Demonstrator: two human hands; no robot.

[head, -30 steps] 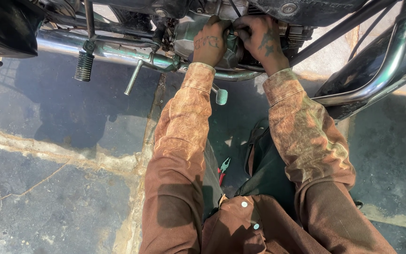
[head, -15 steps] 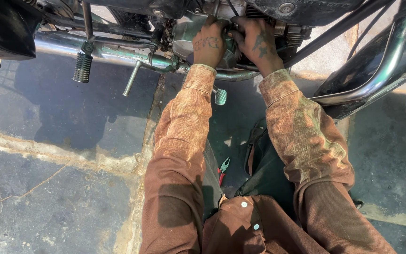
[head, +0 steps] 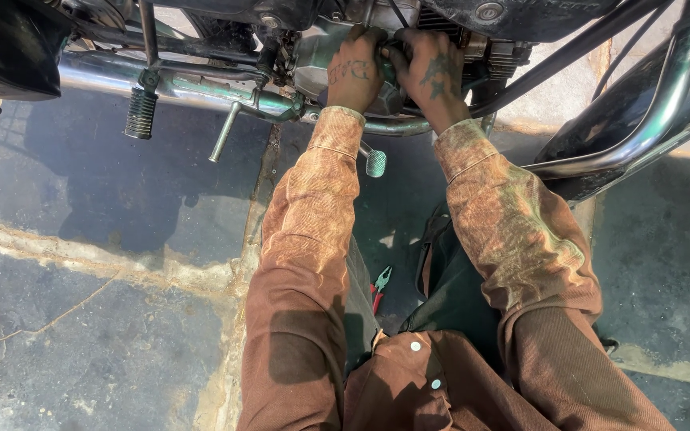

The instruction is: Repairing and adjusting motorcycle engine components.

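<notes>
Pliers (head: 380,285) lie on the pavement (head: 105,263) between both sleeves, below the engine cover (head: 313,60).

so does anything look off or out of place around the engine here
Nothing looks broken or spilled. Both hands, left hand and right hand, rest on the engine cover. The one stray item is a pair of red-handled pliers lying loose on the paving between the person's legs. The paving itself shows cracks.
</notes>
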